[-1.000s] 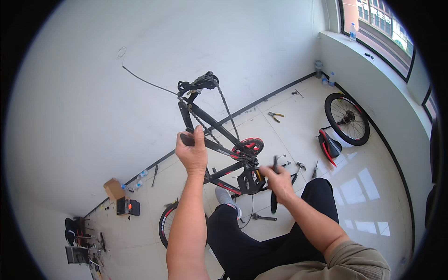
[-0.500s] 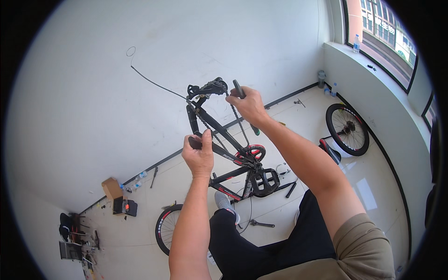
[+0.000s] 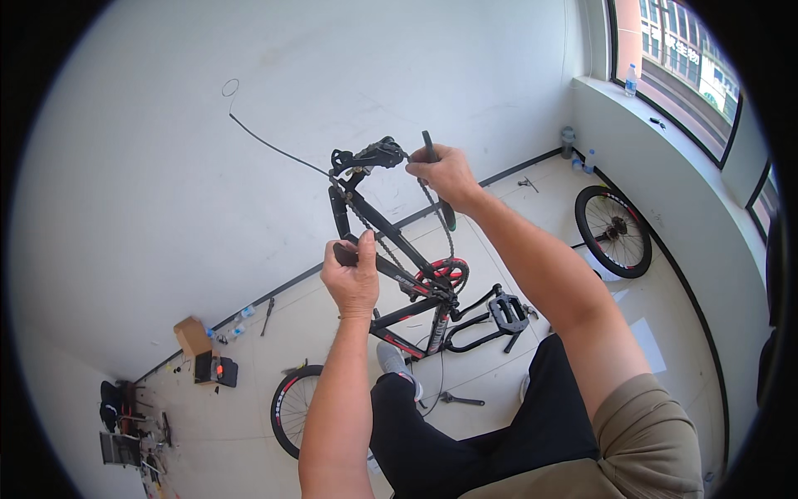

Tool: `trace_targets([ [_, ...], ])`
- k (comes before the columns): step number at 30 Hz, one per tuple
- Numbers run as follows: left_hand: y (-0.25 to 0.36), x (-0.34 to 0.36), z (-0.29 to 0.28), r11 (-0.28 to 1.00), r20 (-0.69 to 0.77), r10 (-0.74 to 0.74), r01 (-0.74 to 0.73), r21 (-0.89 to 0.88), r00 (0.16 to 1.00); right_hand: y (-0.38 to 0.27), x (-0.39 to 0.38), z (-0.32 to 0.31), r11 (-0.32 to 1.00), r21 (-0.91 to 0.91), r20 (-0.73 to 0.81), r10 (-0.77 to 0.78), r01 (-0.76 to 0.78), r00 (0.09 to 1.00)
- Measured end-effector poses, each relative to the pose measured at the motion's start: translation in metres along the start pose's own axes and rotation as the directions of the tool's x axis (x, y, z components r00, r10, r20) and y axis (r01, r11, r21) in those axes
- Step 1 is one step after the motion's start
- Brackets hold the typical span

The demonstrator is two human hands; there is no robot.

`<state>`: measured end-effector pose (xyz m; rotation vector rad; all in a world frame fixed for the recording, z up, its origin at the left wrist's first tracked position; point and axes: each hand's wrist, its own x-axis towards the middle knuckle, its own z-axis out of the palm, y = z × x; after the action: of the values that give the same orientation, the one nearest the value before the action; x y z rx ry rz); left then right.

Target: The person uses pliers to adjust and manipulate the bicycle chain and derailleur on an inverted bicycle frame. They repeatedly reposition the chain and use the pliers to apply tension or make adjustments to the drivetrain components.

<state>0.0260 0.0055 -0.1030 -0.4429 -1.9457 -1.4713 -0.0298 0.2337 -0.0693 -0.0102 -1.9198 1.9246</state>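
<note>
A black bicycle frame (image 3: 397,343) with red markings leans up in front of me, its rear end raised toward the wall. My left hand (image 3: 351,284) is closed around a black frame tube. In my right hand (image 3: 449,176) is a dark hand tool (image 3: 450,214) with a green end; my thumb and fingertips pinch beside the chain. The chain (image 3: 429,195) runs from the rear derailleur (image 3: 381,153) down to the red-and-black chainring (image 3: 453,274). A black pedal (image 3: 507,313) sits out to the right on its crank.
A loose cable (image 3: 278,145) sticks out leftward from the derailleur end. One wheel (image 3: 613,231) leans at the right wall, another (image 3: 295,412) lies at lower left. An adjustable wrench (image 3: 462,400) is on the floor by my feet; a cardboard box (image 3: 193,336) stands far left.
The crank and pedal have swung to the right, away from the frame. My right hand has shifted slightly right with the tool, and the chain below it hangs further right. My left hand keeps its hold.
</note>
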Motion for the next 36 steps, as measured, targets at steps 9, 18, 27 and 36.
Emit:
trace_targets([
  [9,-0.004,0.0,0.001,1.0,0.002,0.012,-0.012,0.029,1.0,0.014,-0.002,0.006,1.0,0.008,-0.027,0.017,-0.017,0.999],
  [18,-0.001,0.002,0.001,1.0,0.005,0.005,-0.005,0.001,1.0,0.026,-0.008,0.0,0.998,-0.066,-0.046,-0.021,0.018,0.999],
  [27,-0.007,0.001,0.01,1.0,-0.022,0.014,-0.014,0.001,1.0,0.126,-0.148,-0.124,0.774,-0.543,-0.203,0.254,-0.324,0.946],
  [36,-0.001,0.005,0.0,0.999,-0.018,0.025,-0.024,0.042,1.0,0.114,-0.255,-0.12,0.601,-0.635,-0.117,0.547,-0.486,0.829],
])
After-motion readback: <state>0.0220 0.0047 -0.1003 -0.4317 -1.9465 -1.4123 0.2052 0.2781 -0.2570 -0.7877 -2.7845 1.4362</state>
